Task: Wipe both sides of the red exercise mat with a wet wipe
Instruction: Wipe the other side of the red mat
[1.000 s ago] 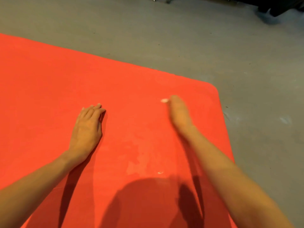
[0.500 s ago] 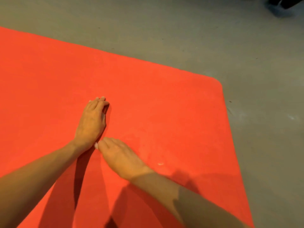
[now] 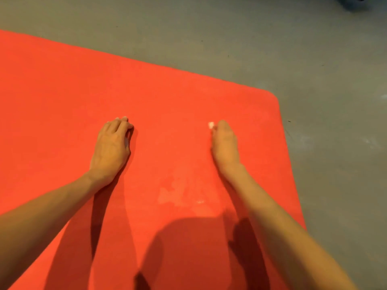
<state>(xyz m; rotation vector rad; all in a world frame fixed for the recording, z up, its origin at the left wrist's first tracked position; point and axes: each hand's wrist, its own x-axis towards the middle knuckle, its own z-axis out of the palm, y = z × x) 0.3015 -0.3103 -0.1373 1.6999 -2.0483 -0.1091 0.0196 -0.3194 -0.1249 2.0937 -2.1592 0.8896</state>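
Right grip (image 3: 225, 143) down on red exercise mat (image 3: 62, 91), fingers together over wet wipe (image 3: 211, 125); motion-blurred, so cannot tell whether pinching it or pressing it flat. Grey floor (image 3: 209, 38) all round far and right sides. Mat spread flat on it, filling most of view, long axis running off to left out of frame, rounded far-right corner in view just beyond right grip. Damp patch (image 3: 173, 193) shining on mat close to body, between both forearms, nearer than either grip. Left grip (image 3: 112, 147) palm down on mat, fingers close together, holding nothing, likely bracing. Wipe smallest: only white scrap poking out past right fingertips, touching mat. Key relation: dry-looking mat ahead and to left of wipe, far more of it leftward along long axis than rightward; right grip nearer corner, left grip nearer unwiped stretch. Probably mid-wipe on top side; underside judged not yet done, flip needed later.
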